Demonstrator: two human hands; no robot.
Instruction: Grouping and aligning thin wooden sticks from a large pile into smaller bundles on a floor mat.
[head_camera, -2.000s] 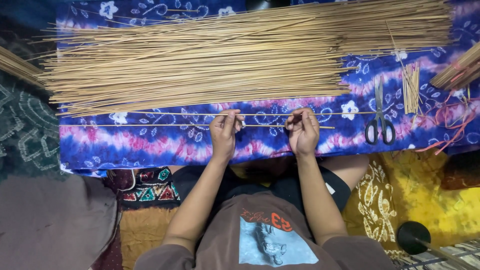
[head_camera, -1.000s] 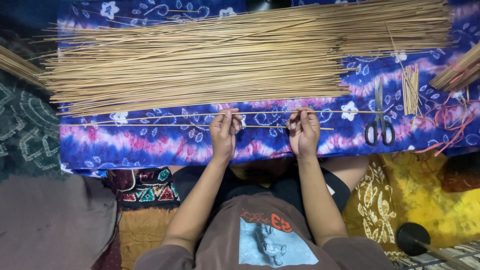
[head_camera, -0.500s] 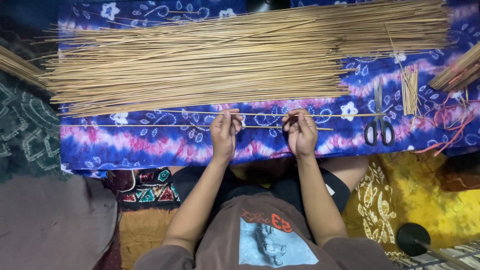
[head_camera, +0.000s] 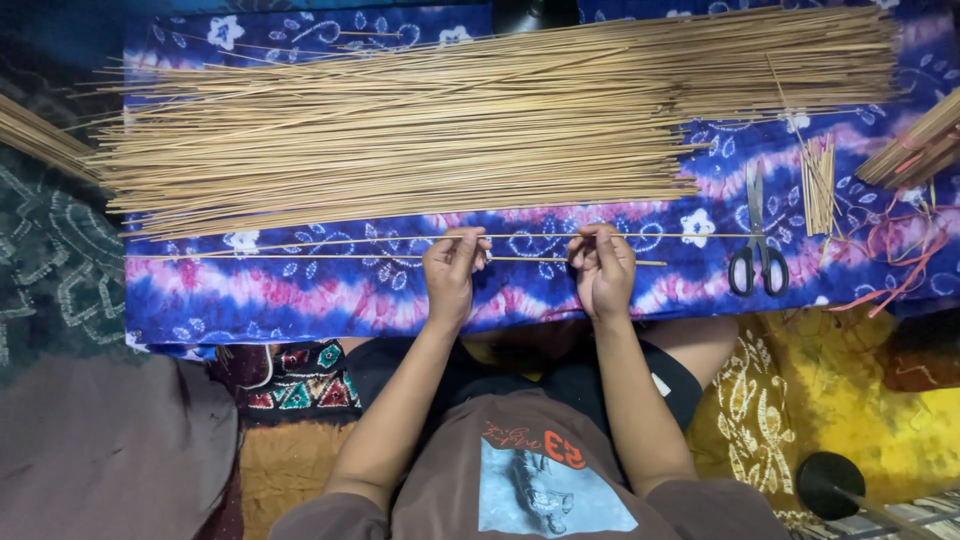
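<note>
Hands barely shifted along thin sticks (head_camera: 400, 248); left hand (head_camera: 450, 270) slightly lower.

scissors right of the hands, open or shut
Shut: the scissors lie flat on the blue patterned cloth, blades together in one narrow line, black handle loops side by side.

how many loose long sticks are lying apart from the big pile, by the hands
2. The upper stick runs under both hands; the lower stick lies just below it. The left hand and right hand pinch them. Others may be hidden against the big pile.

2 thin tan sticks (head_camera: 400, 250), horizontal, parallel
</note>
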